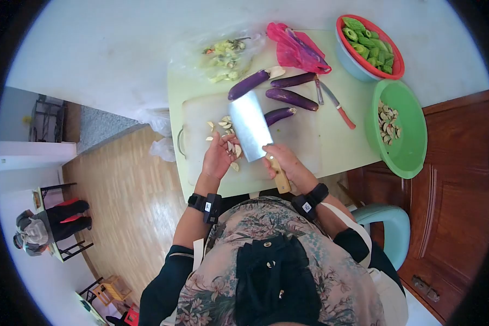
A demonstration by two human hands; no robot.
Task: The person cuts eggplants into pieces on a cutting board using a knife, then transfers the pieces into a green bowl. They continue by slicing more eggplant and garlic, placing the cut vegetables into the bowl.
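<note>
My right hand (pixel 289 163) grips the wooden handle of a cleaver (pixel 250 127), its broad blade lying low over the white cutting board (pixel 304 146). My left hand (pixel 218 156) is beside the blade's left edge, fingers curled around a few cut eggplant pieces (pixel 237 150). More pale pieces (pixel 226 123) lie on the board just beyond those fingers. One purple eggplant (pixel 280 116) is partly hidden behind the blade. Farther back rest other whole eggplants (pixel 292 99) and one with a pale end (pixel 248 85).
A red-handled knife (pixel 339 108) lies right of the board, near a peeler-like tool (pixel 319 92). A green basin (pixel 377 157) holds cut eggplant. Behind it, a red basket (pixel 399 62) holds green gourd pieces. A pink bag (pixel 288 46) and clear bag of scraps (pixel 223 57) sit at the back.
</note>
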